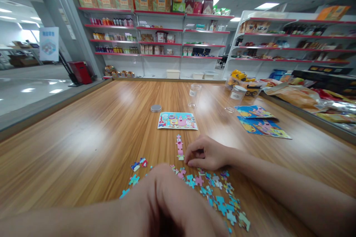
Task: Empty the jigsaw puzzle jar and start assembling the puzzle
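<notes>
Loose jigsaw pieces (219, 196), mostly blue and pink, lie scattered on the wooden floor (83, 126) in front of me. A short joined strip of pink pieces (179, 146) stands just beyond them. My right hand (205, 153) rests on the floor beside that strip, fingers curled down and pinched on a piece I cannot make out. My left hand (167, 203) is very close to the camera, fingers folded under; whether it holds anything is hidden. A printed cartoon picture card (177, 120) lies further out.
A clear jar (194, 95) and its metal lid (156, 108) stand beyond the card. Another jar (236, 97), two more picture cards (261, 122), toy trucks (244, 81) and packaged goods sit at the right. Stocked shelves (155, 37) line the back wall.
</notes>
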`<state>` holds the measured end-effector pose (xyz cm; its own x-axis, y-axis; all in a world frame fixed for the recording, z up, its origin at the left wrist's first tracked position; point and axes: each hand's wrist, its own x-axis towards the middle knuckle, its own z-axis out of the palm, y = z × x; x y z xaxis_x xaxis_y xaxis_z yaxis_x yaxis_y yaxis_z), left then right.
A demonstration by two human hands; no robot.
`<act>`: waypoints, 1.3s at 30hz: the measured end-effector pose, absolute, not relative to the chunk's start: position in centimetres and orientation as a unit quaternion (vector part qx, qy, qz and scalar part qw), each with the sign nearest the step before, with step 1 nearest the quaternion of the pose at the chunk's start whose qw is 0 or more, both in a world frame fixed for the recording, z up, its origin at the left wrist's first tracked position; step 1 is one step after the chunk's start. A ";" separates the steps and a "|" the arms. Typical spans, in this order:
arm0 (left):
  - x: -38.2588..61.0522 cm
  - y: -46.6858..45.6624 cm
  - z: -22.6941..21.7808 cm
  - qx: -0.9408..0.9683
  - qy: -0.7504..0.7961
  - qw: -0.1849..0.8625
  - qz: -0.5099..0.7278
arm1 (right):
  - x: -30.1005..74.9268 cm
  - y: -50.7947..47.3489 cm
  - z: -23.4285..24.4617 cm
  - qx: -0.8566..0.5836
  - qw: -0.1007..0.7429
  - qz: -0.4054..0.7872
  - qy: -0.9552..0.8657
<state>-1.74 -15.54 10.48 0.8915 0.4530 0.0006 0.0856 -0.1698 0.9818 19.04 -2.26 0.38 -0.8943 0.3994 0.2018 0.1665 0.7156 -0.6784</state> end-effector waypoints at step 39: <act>-6.6 -5.0 1.7 0.803 0.255 0.534 0.074 | 19.1 -2.3 0.4 -0.177 0.158 0.328 -0.914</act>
